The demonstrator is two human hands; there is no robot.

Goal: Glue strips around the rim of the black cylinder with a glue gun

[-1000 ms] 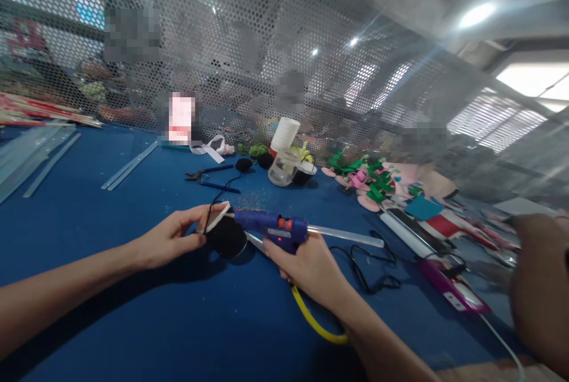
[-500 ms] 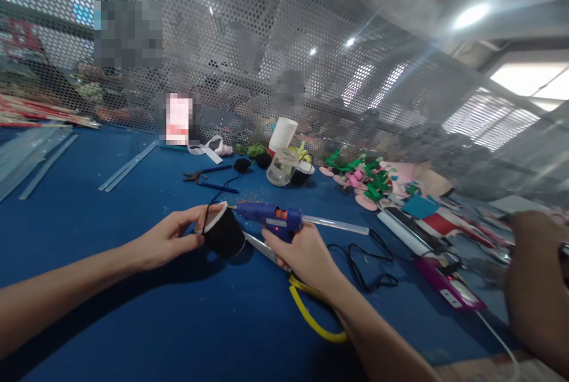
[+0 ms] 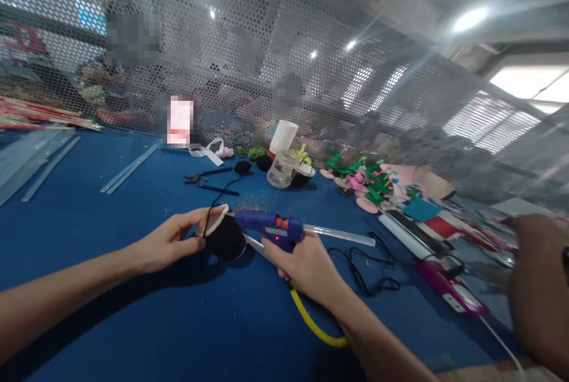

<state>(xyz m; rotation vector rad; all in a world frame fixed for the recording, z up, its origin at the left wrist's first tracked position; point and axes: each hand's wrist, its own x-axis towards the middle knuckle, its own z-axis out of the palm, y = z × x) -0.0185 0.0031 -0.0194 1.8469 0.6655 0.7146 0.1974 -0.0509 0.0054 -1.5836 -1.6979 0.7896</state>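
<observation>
My left hand [image 3: 178, 236] pinches the rim of a paper cup wrapped in black yarn [image 3: 226, 239], which lies tilted with its white mouth towards the fingers. From the cup a strand of black yarn runs back to a small black ball [image 3: 242, 167]. My right hand [image 3: 306, 263] is closed around a blue hot glue gun [image 3: 271, 225] with a clear glue stick [image 3: 342, 235] poking out behind. The gun's nozzle is at the cup's rim; whether they touch I cannot tell. Under the right hand lie scissors with yellow handles [image 3: 315, 325], partly hidden.
Blue-handled pliers [image 3: 213, 181], a stack of white cups [image 3: 283, 136] and a clear jar [image 3: 283, 169] stand or lie beyond the cup. Green and pink craft pieces [image 3: 377, 186] and a purple power strip [image 3: 453, 290] are at right, near another person's arm [image 3: 533, 287].
The glue gun has shifted slightly, its rear end dipping and moving right, with the nozzle still at the rim. My left hand keeps its hold on the cup.
</observation>
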